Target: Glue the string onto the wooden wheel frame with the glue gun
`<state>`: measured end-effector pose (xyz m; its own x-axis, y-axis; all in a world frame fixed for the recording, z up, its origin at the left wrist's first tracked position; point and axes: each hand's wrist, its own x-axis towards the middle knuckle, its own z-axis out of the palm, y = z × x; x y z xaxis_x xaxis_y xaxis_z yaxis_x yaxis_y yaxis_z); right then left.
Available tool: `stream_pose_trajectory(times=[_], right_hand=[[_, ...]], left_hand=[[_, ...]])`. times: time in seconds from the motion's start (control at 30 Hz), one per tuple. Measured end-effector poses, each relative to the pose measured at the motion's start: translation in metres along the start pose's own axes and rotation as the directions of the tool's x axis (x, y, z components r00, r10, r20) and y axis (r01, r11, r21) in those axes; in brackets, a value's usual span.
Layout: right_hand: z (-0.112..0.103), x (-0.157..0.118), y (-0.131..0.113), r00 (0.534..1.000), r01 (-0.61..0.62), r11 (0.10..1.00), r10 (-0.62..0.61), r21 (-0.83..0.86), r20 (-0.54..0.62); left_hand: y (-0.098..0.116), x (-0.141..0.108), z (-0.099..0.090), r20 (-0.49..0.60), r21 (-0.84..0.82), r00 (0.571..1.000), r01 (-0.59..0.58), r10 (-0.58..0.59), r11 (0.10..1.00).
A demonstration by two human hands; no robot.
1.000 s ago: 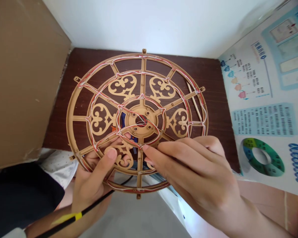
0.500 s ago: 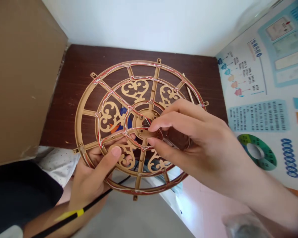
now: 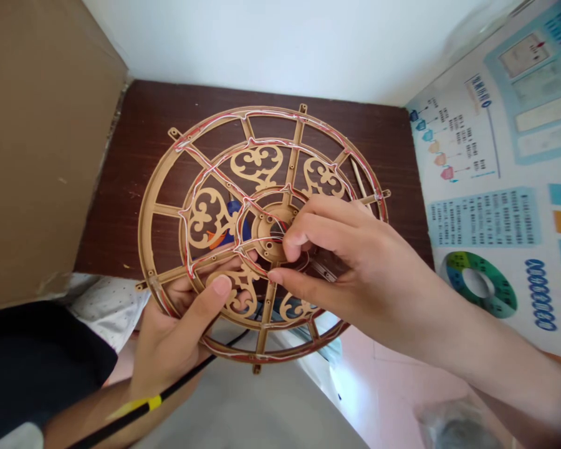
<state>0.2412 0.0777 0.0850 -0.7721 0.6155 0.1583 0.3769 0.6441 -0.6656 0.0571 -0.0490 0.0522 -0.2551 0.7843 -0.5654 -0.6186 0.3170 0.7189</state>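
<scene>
Left hand [image 3: 180,327] pinches wheel [image 3: 270,251], thumb in front. Right hand [image 3: 355,252]: thumb and forefinger parted near wires [image 3: 264,239] at centre.

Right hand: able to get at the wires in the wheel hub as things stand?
Looks like yes: the right hand is right at the hub, where some wires show uncovered. The left hand holds the wheel frame at its lower left, seemingly out of the way.

I seem to be in a makeshift workshop: wired wheel-shaped frame [image 3: 265,248], brown table [image 3: 395,165], cardboard [image 3: 47,156] left, printed board [image 3: 490,212] right.
</scene>
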Motion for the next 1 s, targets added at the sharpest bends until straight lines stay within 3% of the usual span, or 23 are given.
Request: stream_pose_trajectory(times=[0.43, 0.63, 1.0], right_hand=[[-0.0060, 0.0057, -0.0042, 0.998, -0.011, 1.000, 0.012, -0.014, 0.064], [-0.0053, 0.0021, -0.0046, 0.999, -0.002, 1.000, 0.001, 0.019, 0.050], [-0.0010, 0.0052, -0.0060, 0.996, -0.032, 0.999, 0.033, -0.015, 0.086]], left_hand=[[-0.0021, -0.0014, -0.0036, -0.005, 0.039, 0.999, -0.037, 0.037, 0.999], [-0.0022, -0.0018, 0.0010, -0.029, 0.038, 0.999, 0.019, -0.018, 0.999], [-0.0047, -0.0002, -0.0030, -0.021, 0.070, 0.999, -0.036, 0.038, 0.997]])
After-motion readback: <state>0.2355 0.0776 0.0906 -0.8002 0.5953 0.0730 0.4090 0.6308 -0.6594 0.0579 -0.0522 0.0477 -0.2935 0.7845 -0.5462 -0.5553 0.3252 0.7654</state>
